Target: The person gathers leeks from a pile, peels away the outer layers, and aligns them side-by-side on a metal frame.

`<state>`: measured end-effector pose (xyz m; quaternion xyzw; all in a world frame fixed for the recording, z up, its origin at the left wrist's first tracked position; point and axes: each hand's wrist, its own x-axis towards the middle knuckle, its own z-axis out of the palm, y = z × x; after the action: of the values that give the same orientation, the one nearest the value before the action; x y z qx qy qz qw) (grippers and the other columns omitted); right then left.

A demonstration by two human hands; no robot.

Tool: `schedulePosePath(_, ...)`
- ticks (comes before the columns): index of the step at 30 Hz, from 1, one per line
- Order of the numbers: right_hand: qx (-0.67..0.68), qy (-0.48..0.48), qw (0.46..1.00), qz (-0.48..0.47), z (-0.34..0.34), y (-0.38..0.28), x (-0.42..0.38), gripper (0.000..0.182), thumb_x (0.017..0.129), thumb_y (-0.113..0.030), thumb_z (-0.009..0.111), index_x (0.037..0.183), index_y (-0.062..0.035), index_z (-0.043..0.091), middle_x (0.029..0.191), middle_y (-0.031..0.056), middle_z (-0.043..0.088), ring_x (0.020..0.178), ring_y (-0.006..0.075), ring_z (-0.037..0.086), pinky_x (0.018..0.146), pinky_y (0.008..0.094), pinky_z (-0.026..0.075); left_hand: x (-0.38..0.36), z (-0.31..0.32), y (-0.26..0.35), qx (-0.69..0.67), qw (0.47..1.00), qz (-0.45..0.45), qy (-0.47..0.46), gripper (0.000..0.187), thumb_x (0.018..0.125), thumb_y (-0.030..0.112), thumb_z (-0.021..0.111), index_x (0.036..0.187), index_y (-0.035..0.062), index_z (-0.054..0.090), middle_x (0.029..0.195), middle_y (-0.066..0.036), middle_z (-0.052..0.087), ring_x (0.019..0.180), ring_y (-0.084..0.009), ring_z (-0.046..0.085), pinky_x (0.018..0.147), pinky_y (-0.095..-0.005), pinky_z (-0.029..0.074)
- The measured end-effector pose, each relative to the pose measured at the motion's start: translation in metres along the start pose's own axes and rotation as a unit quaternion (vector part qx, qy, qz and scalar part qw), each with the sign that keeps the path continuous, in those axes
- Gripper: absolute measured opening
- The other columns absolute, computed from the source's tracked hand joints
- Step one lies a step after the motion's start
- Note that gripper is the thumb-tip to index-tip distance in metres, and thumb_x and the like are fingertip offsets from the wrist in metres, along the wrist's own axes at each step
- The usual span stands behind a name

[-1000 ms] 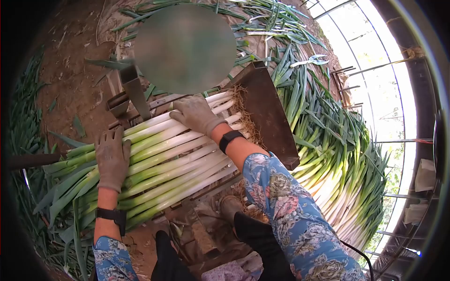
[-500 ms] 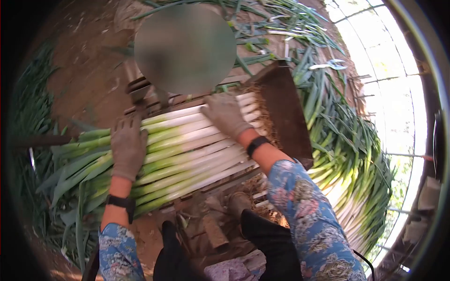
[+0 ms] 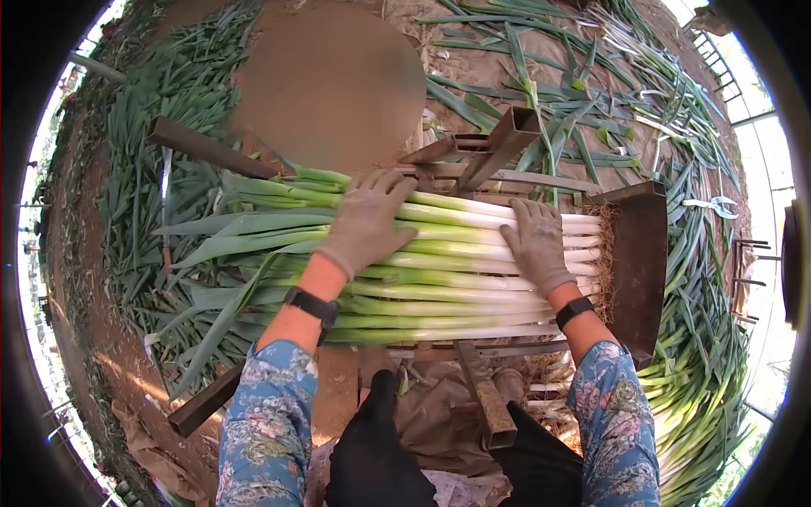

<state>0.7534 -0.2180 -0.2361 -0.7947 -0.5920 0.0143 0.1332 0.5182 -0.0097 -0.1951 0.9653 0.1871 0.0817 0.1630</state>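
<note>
Long leeks [image 3: 448,296] lie side by side across a metal frame, their white root ends toward a rusty metal plate [image 3: 635,270] on the right and green leaves toward the left. My left hand [image 3: 367,221], in a grey-brown glove, rests with fingers spread on the green part of the upper leeks. On the white stalks nearer the roots lies my gloved right hand [image 3: 537,245], fingers slightly apart and pointing away from me. Both palms press down on the leeks; neither hand is wrapped around a stalk.
Square metal bars [image 3: 498,148] stick up behind the leeks, and another bar [image 3: 486,397] points toward my legs. Piles of leeks [image 3: 701,372] lie on the right. Green leaves [image 3: 182,110] cover ground at the left. A light-coloured tool [image 3: 711,205] lies at the far right.
My view has turned and shifted, so the leeks now lie nearly level. My left hand is farther from me along the bundle's upper edge; my right hand rests nearer the root ends.
</note>
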Motion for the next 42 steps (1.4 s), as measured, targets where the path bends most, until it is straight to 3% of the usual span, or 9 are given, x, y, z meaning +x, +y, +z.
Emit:
schedulePosePath(2, 0.005, -0.003, 1.000, 0.004, -0.002, -0.001, 0.000, 0.044, 0.089, -0.029, 0.063, 0.124, -0.0030, 0.055, 0.118, 0.0162, 0.060, 0.113, 0.0335, 0.054, 0.106, 0.0474, 0.034, -0.017, -0.026, -0.002, 0.059, 0.998, -0.010, -0.004, 0.070, 0.073, 0.030, 0.078, 0.135, 0.0104, 0.052, 0.129, -0.015, 0.055, 0.124, -0.0339, 0.049, 0.109, -0.0504, 0.035)
schedulePosePath(8, 0.005, -0.011, 1.000, 0.009, 0.002, 0.004, -0.002, 0.043, 0.089, -0.029, 0.063, 0.123, -0.0034, 0.056, 0.117, 0.0163, 0.060, 0.112, 0.0336, 0.054, 0.106, 0.0468, 0.034, -0.103, -0.062, -0.041, 0.288, 0.902, -0.321, 0.007, 0.073, 0.065, 0.016, 0.081, 0.133, 0.0125, 0.054, 0.132, -0.010, 0.055, 0.126, -0.0281, 0.049, 0.109, -0.0490, 0.034)
schedulePosePath(20, -0.008, -0.013, 1.000, 0.025, 0.008, 0.007, -0.003, 0.045, 0.090, -0.034, 0.062, 0.123, -0.0045, 0.058, 0.115, 0.0149, 0.060, 0.112, 0.0329, 0.053, 0.106, 0.0469, 0.034, -0.130, -0.100, -0.120, 0.384, 0.810, -0.443, 0.010, 0.039, 0.082, 0.010, 0.062, 0.120, 0.0165, 0.062, 0.123, -0.006, 0.061, 0.120, -0.0275, 0.054, 0.105, -0.0562, 0.034)
schedulePosePath(24, -0.006, -0.010, 1.000, 0.028, 0.010, 0.008, -0.003, 0.046, 0.090, -0.038, 0.062, 0.123, -0.0062, 0.059, 0.114, 0.0144, 0.061, 0.112, 0.0317, 0.054, 0.107, 0.0480, 0.033, -0.102, -0.119, -0.124, 0.409, 0.771, -0.471, -0.127, 0.036, 0.086, 0.018, 0.062, 0.122, 0.0199, 0.062, 0.124, -0.005, 0.061, 0.123, -0.0278, 0.054, 0.107, -0.0593, 0.032)
schedulePosePath(32, 0.023, 0.019, 0.999, 0.027, 0.007, 0.008, -0.005, 0.043, 0.088, -0.037, 0.064, 0.117, -0.0060, 0.061, 0.111, 0.0136, 0.062, 0.111, 0.0309, 0.054, 0.106, 0.0469, 0.034, -0.132, -0.223, -0.180, 0.569, 0.773, -0.239, -0.145, 0.015, 0.084, 0.018, 0.062, 0.097, 0.0188, 0.070, 0.100, -0.002, 0.069, 0.102, -0.0238, 0.063, 0.091, -0.0487, 0.042)
schedulePosePath(35, 0.027, 0.018, 0.999, 0.028, 0.009, 0.008, -0.005, 0.041, 0.087, -0.037, 0.064, 0.114, -0.0061, 0.062, 0.110, 0.0136, 0.063, 0.111, 0.0308, 0.055, 0.105, 0.0467, 0.035, -0.146, -0.256, -0.174, 0.588, 0.724, -0.246, -0.262, 0.023, 0.080, 0.018, 0.066, 0.103, 0.0166, 0.069, 0.098, -0.005, 0.069, 0.103, -0.0246, 0.065, 0.089, -0.0478, 0.047)
schedulePosePath(38, 0.024, 0.012, 0.999, 0.033, 0.008, 0.008, -0.004, 0.042, 0.087, -0.037, 0.064, 0.114, -0.0058, 0.062, 0.109, 0.0140, 0.063, 0.111, 0.0309, 0.055, 0.105, 0.0469, 0.034, -0.092, -0.233, -0.128, 0.446, 0.755, -0.211, -0.432, 0.025, 0.081, 0.019, 0.065, 0.105, 0.0133, 0.068, 0.092, -0.008, 0.069, 0.095, -0.0302, 0.068, 0.083, -0.0458, 0.052)
schedulePosePath(40, 0.029, 0.004, 0.999, 0.034, 0.006, 0.008, -0.004, 0.043, 0.087, -0.038, 0.064, 0.115, -0.0054, 0.062, 0.110, 0.0143, 0.063, 0.112, 0.0314, 0.054, 0.105, 0.0473, 0.034, -0.055, -0.184, -0.069, 0.213, 0.942, -0.060, -0.252, 0.022, 0.083, 0.017, 0.063, 0.102, 0.0077, 0.066, 0.089, -0.013, 0.068, 0.089, -0.0370, 0.066, 0.080, -0.0458, 0.053)
schedulePosePath(42, 0.024, 0.004, 0.999, 0.034, 0.006, 0.007, -0.005, 0.042, 0.087, -0.035, 0.064, 0.118, -0.0063, 0.060, 0.112, 0.0147, 0.061, 0.111, 0.0320, 0.054, 0.106, 0.0478, 0.034, -0.007, -0.132, -0.011, 0.128, 0.979, 0.056, -0.146, 0.025, 0.085, 0.017, 0.065, 0.106, 0.0050, 0.063, 0.102, -0.016, 0.066, 0.098, -0.0363, 0.064, 0.082, -0.0468, 0.050)
